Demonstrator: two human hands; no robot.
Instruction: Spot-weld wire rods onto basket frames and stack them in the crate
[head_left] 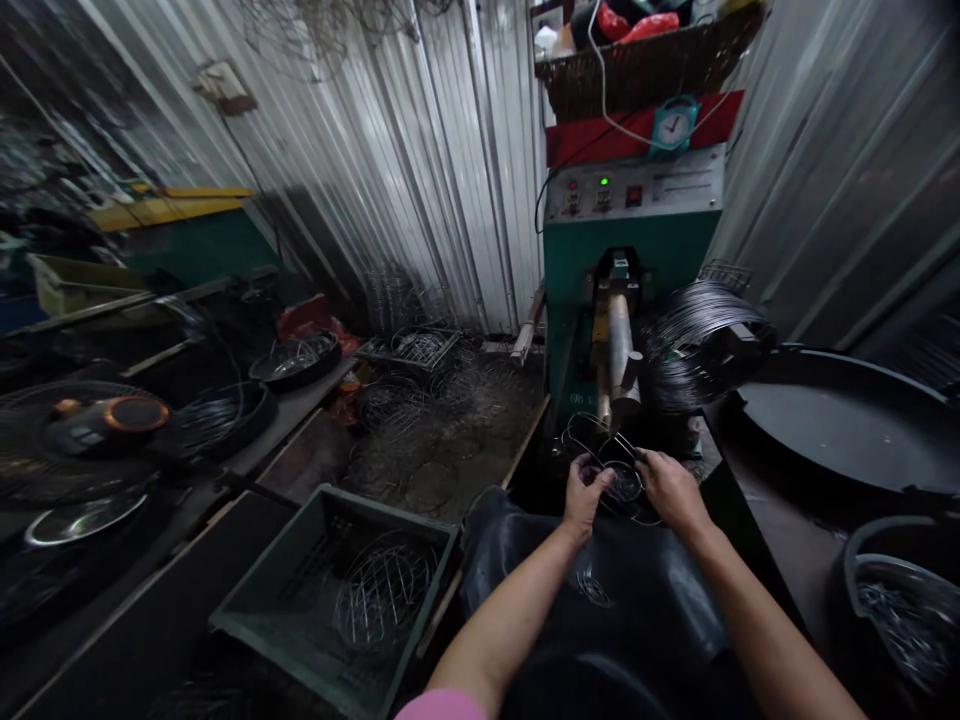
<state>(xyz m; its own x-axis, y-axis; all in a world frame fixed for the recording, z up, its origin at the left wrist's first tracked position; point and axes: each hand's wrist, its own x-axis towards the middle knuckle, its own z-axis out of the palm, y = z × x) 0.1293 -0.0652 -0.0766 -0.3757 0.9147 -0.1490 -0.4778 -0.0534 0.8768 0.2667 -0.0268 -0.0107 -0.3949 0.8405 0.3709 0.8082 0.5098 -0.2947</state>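
My left hand [584,495] and my right hand [670,488] both grip a small wire frame [611,462] made of thin metal loops, held just below the roller [620,350] of a green machine [630,250]. The fingers of both hands are curled on the wire. A thick coil of dark wire [694,335] sits on the machine's right side, close above my right hand. A black apron or sheet [600,590] covers my lap beneath my forearms.
A green plastic crate [300,600] with round wire grilles inside stands at lower left. More wire grilles [420,400] lie heaped on the floor by the corrugated metal wall. A fan [90,425] stands left. A large black round tray [847,420] and a bucket of wire pieces [900,600] are at right.
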